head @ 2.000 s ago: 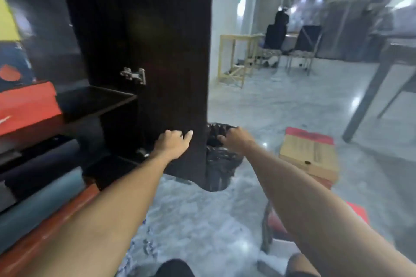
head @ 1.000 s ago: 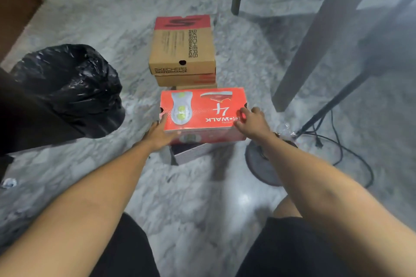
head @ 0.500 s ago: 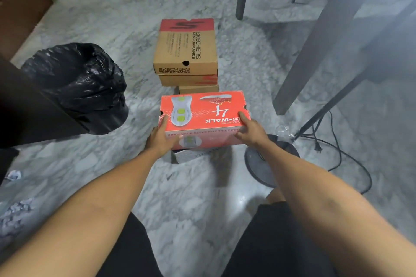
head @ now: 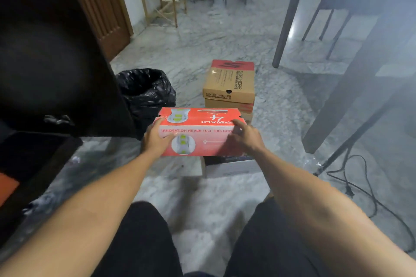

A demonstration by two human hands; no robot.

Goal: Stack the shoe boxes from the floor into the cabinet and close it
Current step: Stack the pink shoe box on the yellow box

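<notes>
The red shoe box [head: 200, 132] sits in the middle of the view, a long cardboard carton with a glossy printed skin: a pale sole with yellow-green pads shows on its lid and again on its near side, and the near side carries the line "INNOVATION NEVER FELT THIS GOOD". It is lifted between both hands, above a white-sided box [head: 227, 167] with a dark top that lies on the floor under its right half.

The left hand [head: 155, 139] clasps the left end of the red shoe box, thumb laid across the near face and fingers wrapped over the top corner. The right hand [head: 245, 137] takes the right end, its fingers curled over the top edge; it is a little blurred, so the fine set of the fingers cannot be told. Both grips are clamped on the carton.

Just beyond the red shoe box stands a stack of Skechers boxes [head: 229, 85], plain brown kraft card with a red end panel on the top lid and black lettering. Left of that stack is a bin lined with a black plastic bag [head: 146, 92], crinkled and shiny. The dark cabinet door [head: 56, 51] fills the left side, smooth and near black, with a metal hinge [head: 58, 119] low on it. The floor [head: 202, 36] is polished grey-white marble. At the right rise dark desk legs [head: 290, 16], and a black cable [head: 364, 186] loops over the floor.
</notes>
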